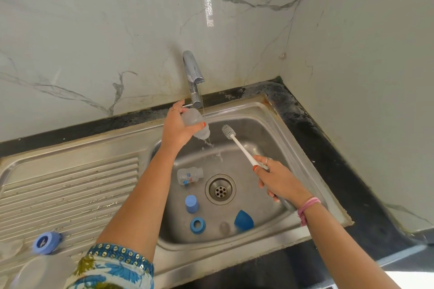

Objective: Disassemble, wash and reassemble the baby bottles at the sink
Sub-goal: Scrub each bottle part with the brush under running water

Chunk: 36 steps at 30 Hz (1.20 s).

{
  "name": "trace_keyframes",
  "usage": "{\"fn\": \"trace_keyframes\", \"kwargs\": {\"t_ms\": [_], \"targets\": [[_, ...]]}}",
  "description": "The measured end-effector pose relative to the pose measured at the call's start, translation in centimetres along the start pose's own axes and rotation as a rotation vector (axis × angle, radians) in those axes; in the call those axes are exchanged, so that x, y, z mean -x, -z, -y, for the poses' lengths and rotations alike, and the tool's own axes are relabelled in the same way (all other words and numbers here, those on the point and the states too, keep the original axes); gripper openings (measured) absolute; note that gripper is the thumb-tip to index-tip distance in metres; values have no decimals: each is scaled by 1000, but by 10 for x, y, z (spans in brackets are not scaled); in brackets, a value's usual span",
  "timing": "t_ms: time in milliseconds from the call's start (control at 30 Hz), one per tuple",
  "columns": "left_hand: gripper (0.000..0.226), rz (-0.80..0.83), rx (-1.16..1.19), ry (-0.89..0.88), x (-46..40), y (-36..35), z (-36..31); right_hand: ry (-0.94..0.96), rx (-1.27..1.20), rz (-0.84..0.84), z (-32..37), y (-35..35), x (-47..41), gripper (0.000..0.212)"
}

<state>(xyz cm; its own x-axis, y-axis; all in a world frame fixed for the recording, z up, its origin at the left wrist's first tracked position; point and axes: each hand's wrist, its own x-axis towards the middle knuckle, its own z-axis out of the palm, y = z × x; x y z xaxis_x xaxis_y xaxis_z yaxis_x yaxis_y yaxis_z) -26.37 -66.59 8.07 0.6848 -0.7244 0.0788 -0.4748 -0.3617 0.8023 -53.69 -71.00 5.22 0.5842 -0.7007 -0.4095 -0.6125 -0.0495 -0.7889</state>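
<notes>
Walls: two marble-look panels (pixel 94 30) with grey veins meet in the corner ahead of you.
Table: one dark stone table (pixel 312 122) runs behind and to the right of the sink.
Sink: one stainless steel sink (pixel 270 110), with a ribbed drainboard (pixel 70 185) on your left and a rounded basin on your right; the basin has a round perforated drain (pixel 220 189).
Tap: one chrome tap (pixel 193 73); a thin stream of water falls from its spout.
Your left grip: your left hand (pixel 178 129) is wrapped round a clear, frosted baby bottle (pixel 196 124), tilted mouth-down under the stream, with water spilling from it.
Your right grip: your right hand (pixel 279 180) is closed round the handle of one bottle brush (pixel 237 143), whose white stem and bristled head point up toward the held bottle without touching it.
Bottles, counted: two without caps — the one you hold, and a second clear printed bottle (pixel 189 176) lying on its side in the basin, left of the drain.
Loose parts in the basin: one pale blue cap (pixel 191 203), one blue screw ring (pixel 197 225), one dark blue domed cover (pixel 243 219), and one clear teat (pixel 224 227), blurred.
Drainboard: one blurred translucent container with a blue lid (pixel 45 243) stands at its near left edge.
</notes>
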Motion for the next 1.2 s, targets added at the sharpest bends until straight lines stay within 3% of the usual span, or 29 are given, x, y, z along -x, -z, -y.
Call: {"fn": "trace_keyframes", "kwargs": {"t_ms": [200, 300, 400, 533, 800, 933, 1067, 1200], "targets": [[81, 9, -67, -74, -7, 4, -6, 5, -9, 4, 4, -2, 0, 45], [79, 16, 14, 38, -7, 2, -3, 1, -11, 8, 5, -2, 0, 45], [96, 96, 154, 258, -5, -3, 5, -6, -8, 20, 5, -3, -1, 45], [98, 219, 138, 383, -12, -11, 19, -15, -2, 32, 5, -5, -5, 44], [88, 318, 133, 449, -43, -18, 32, -14, -35, 10, 8, -6, -19, 43], [101, 363, 153, 444, -58, -19, 34, -6, -79, 11, 13, -8, -25, 43], [97, 349, 201, 463, -66, -23, 34, 7, -83, 14, 13, -10, -28, 43], [84, 237, 313, 486, -67, -30, 32, 3, -101, -14, 9, -9, -28, 43]]}}
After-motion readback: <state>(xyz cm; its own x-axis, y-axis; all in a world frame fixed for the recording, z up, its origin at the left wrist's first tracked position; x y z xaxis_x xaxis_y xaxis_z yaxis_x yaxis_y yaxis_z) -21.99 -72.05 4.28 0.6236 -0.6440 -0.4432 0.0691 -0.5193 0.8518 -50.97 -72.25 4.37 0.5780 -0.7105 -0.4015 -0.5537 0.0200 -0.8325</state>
